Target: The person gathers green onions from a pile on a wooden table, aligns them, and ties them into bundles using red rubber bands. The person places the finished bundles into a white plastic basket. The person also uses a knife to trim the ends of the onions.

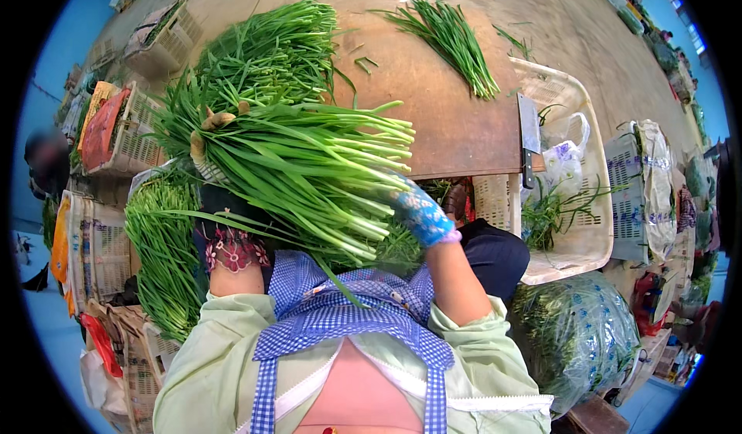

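Observation:
A thick bunch of garlic chives hangs over the near left of the wooden table, pale stem ends pointing right. My left hand grips its leafy end, the fingers wrapped over the leaves. My right hand, in a blue flowered glove, is at the pale stem ends on the near side; its fingertips are blurred and partly hidden by stems. Behind the bunch, a larger pile of chives covers the table's left part. A smaller bundle lies at the table's far right.
A cleaver rests at the right edge of the wooden table. Beside it stands a white plastic crate holding plastic bags and loose leaves. More chives are at my left. A plastic-wrapped bundle sits at my right.

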Motion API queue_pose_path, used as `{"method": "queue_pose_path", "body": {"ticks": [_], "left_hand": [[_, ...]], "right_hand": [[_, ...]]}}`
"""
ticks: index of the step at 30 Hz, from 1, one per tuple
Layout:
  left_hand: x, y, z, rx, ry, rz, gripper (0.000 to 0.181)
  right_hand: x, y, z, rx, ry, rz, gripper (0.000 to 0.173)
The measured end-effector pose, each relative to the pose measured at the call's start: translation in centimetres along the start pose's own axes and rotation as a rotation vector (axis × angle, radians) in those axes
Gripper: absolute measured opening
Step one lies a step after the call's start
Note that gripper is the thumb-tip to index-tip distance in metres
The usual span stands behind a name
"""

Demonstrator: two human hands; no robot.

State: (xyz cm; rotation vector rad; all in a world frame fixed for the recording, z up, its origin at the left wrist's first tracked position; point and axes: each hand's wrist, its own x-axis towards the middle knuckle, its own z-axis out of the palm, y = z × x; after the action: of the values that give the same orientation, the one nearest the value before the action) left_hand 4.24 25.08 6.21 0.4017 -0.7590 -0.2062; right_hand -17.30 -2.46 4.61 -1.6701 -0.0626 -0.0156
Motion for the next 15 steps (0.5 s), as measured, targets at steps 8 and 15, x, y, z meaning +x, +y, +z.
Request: {"method": "queue_pose_path", "body": {"ticks": [8,15], "left_hand": [[-0.5,0.1,1.1,-0.107,0.044,-0.202,0.045],[-1.1,-0.2,-0.1,-0.118,0.241,-0.119,0.035]], "right_hand": [[-0.4,1.5,2.9,0.708,0.201,0.260,0.028],[-7.9,4.4,-5.8,-0.214,0.372,0.195,0.022]]}}
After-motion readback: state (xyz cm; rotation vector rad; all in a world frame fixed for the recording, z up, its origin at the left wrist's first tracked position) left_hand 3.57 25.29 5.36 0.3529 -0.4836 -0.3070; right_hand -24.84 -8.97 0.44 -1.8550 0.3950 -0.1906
